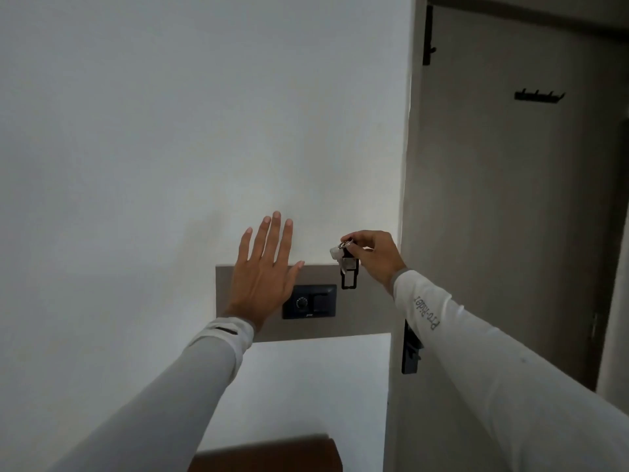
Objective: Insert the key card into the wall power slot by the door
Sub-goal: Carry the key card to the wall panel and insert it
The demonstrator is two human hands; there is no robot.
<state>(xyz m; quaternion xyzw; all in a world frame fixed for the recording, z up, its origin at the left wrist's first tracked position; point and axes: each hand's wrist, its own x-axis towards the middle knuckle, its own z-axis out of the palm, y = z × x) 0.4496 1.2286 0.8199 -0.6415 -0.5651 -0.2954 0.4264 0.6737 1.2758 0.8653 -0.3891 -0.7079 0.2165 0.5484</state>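
Observation:
My right hand [372, 255] pinches a key ring from which a black frame-shaped key card tag [349, 277] and a small white tag hang down. The tag dangles in front of the grey wall panel [360, 318], up and to the right of the black power slot unit [309, 301], which has a round dial and a slot opening. It is apart from the slot. My left hand [263, 267] lies flat with fingers spread against the white wall, covering the panel's left part, just left of the slot unit.
A door [510, 199] stands to the right, with a black hook rack [539, 95] on it and a black lock plate [410, 352] on its edge. A brown wooden surface [265, 453] shows at the bottom. White wall fills the left.

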